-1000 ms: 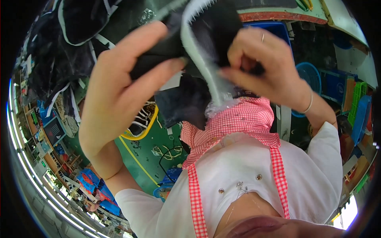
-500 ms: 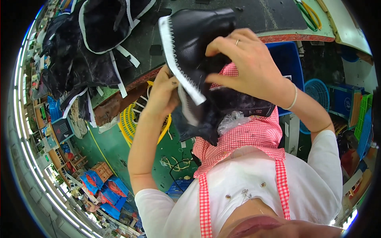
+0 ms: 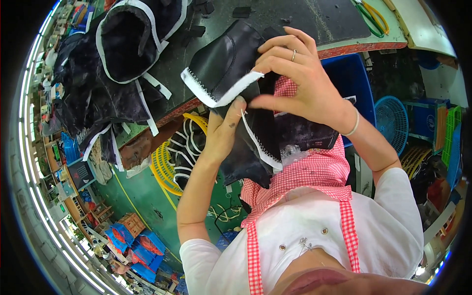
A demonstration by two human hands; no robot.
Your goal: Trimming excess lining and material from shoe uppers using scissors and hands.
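Observation:
A black leather boot upper (image 3: 223,59) is raised over the table's front edge. White zigzag-stitched edging borders its lower rim, and a second white-edged flap hangs down toward my lap. My left hand (image 3: 222,135) is closed on the upper from below, its thumb pressed near the bend in the edging. On the other side my right hand (image 3: 309,81) grips the upper between curved fingers and an extended thumb; part of the grip is hidden. More black material (image 3: 305,132) and crumpled clear plastic (image 3: 294,153) lie on my red checked apron (image 3: 314,169).
Dark, white-edged uppers (image 3: 93,83) are heaped at the table's left. Small black scraps (image 3: 241,12) and green-and-yellow handled scissors (image 3: 374,19) lie on the table (image 3: 314,24). Below stand a yellow basket (image 3: 162,164) with white-edged pieces, a blue bin (image 3: 361,83) and a blue basket (image 3: 393,118).
The boot upper has turned and tilted, so its edging now bends in a V and the lower flap shows. My left hand has shifted right, its thumb now on the edging.

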